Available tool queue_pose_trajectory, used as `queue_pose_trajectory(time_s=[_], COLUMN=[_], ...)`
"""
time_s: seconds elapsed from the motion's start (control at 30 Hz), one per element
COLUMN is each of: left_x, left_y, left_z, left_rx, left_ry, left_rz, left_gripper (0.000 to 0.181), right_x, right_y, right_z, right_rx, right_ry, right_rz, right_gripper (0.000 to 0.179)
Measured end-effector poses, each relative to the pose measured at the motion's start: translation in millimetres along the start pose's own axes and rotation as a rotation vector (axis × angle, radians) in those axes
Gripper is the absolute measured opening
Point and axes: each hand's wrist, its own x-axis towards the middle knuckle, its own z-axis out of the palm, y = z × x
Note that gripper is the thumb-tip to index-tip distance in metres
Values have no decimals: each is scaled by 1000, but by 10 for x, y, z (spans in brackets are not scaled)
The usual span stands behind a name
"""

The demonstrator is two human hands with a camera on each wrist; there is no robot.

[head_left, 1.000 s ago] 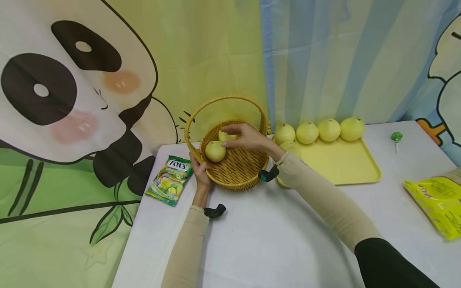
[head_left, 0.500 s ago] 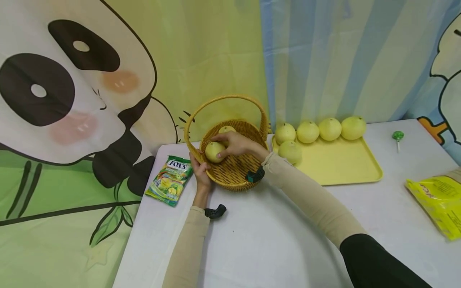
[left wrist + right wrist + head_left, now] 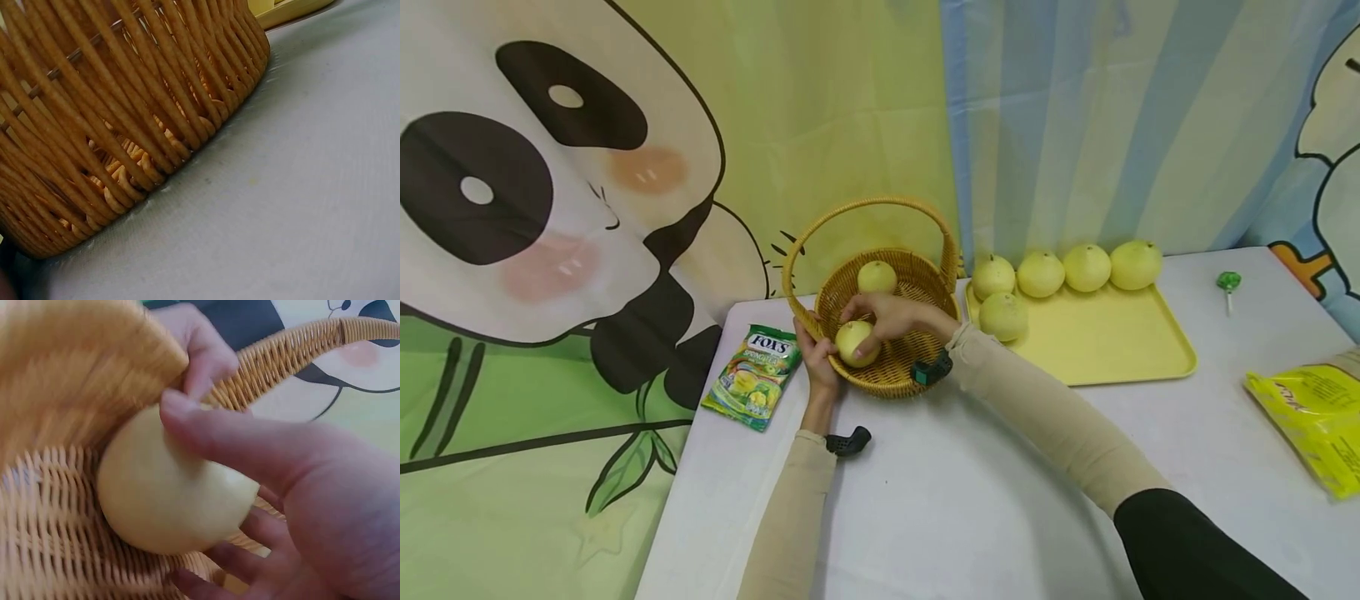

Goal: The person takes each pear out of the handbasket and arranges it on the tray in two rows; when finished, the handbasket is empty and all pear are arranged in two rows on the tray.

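In the head view, a yellow wicker basket (image 3: pixel 891 367) with a tall arched handle stands on the white table. My left hand (image 3: pixel 820 367) grips its left side near the foot of the handle; some of those fingers are hidden by the basket. Inside, my right hand (image 3: pixel 887 321) holds a round pale yellow-green fruit (image 3: pixel 853 342) against the basket's left front wall. In the right wrist view, my thumb lies across this fruit (image 3: pixel 169 487), with fingers on its other side. A second such fruit (image 3: pixel 877 279) rests at the back of the basket. The left wrist view shows the basket's woven side (image 3: pixel 137 106).
A yellow tray (image 3: pixel 1097 342) to the basket's right bears several more of these fruits along its back and left edges. A green candy bag (image 3: pixel 754 375) lies left of the basket. Farther right are a green lollipop (image 3: pixel 1228 282) and a yellow packet (image 3: pixel 1307 421).
My right hand has moved from the back fruit to the front one, taken hold of it and shifted it slightly right and toward me. My left hand keeps its place on the basket.
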Motion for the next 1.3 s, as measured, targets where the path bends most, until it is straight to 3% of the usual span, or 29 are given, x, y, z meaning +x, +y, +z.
queue_pose_trajectory(time_s=[0.3, 0.67, 0.77, 1.0, 1.3], left_x=[-8, -13, -11, 0, 7], left_y=[22, -5, 0, -5, -14], left_z=[-5, 6, -5, -28, -31], left_rx=[-19, -3, -15, 5, -28], left_ry=[-3, 9, 6, 19, -3], left_rz=[0, 12, 8, -11, 5], left_gripper=[57, 52, 50, 51, 53], right_x=[-243, -991, -1228, -1765, -2296], right_y=[-45, -158, -106, 124, 405], right_z=[-57, -367, -437, -632, -842], right_rx=[63, 61, 74, 84, 44], right_ry=[86, 299, 344, 478, 655], right_rz=[-79, -176, -160, -17, 117], right_gripper=[64, 60, 57, 56, 55])
